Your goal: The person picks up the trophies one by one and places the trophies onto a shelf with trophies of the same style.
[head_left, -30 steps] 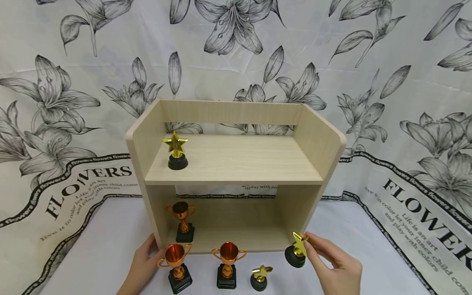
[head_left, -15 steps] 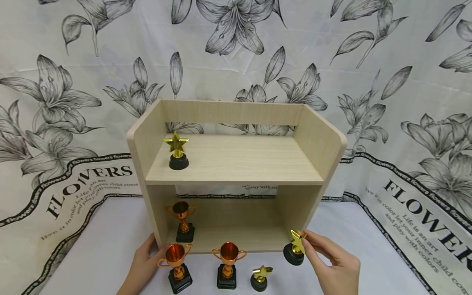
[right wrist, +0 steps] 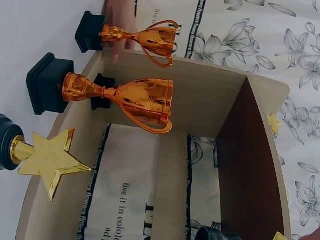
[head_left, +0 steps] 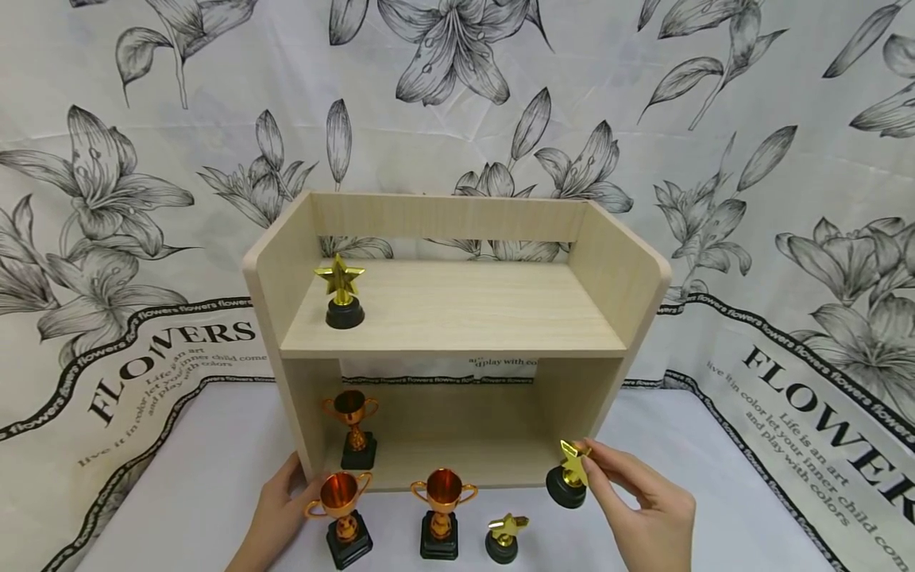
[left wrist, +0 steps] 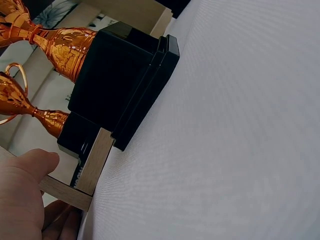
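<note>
My right hand pinches a gold star trophy by its star, tilted, in front of the right end of the wooden shelf. Its black base peeks in at the bottom of the right wrist view. At the left, my left hand grips the shelf's side panel near the bottom; the left wrist view has the thumb inside and the other fingers outside. One star trophy stands on the upper board. A copper cup trophy stands at the left of the lower compartment.
On the white tablecloth before the shelf stand a copper cup trophy close to my left hand, another cup trophy at the middle, and a star trophy. A flowered cloth hangs behind.
My right hand has moved slightly left and up in the head view, carrying the star trophy. The left hand keeps its hold on the shelf panel.
</note>
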The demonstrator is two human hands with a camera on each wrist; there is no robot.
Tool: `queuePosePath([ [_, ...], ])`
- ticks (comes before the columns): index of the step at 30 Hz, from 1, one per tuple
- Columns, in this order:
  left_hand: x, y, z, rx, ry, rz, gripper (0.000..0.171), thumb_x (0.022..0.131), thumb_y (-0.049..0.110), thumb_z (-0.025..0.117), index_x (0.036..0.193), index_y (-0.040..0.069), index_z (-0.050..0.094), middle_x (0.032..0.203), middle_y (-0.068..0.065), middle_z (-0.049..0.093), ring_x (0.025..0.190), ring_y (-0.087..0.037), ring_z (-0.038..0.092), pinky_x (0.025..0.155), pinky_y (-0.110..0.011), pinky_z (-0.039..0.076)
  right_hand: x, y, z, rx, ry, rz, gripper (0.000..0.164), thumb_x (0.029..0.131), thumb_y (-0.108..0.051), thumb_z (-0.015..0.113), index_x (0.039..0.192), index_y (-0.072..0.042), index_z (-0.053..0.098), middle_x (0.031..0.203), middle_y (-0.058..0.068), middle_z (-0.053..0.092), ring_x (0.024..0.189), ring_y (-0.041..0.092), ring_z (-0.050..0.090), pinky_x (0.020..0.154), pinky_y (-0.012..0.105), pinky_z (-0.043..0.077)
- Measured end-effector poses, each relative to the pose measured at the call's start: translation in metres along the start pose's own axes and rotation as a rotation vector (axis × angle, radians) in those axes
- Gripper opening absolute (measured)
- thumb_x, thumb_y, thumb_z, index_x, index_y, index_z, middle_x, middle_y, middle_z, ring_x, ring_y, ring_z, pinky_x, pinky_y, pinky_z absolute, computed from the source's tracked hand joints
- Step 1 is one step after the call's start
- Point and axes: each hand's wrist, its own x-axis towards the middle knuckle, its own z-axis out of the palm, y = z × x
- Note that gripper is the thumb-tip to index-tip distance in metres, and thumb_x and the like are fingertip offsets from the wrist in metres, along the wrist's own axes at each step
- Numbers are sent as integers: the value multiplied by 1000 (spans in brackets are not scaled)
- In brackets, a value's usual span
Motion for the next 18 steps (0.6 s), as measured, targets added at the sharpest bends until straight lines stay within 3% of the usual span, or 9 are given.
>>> queuePosePath([
  [10, -1, -2, 0, -9, 12, 9, 61, 89, 33, 64, 140, 7, 40, 133, -19, 51, 115, -37, 53, 96, -57, 40, 3, -4, 2, 12, -13, -15, 23, 80, 4, 70, 101, -6, 72, 97, 4, 72, 84, 7, 67, 76, 18, 52],
  [18, -1, 0, -1, -5, 3, -2, 62, 90, 34, 63, 141, 8, 39, 134, -19, 50, 116, -36, 53, 97, -57, 39, 6, -7, 4, 7, -1, -101, 28, 77, 9, 70, 101, -5, 72, 97, 7, 72, 83, 5, 67, 75, 15, 52],
])
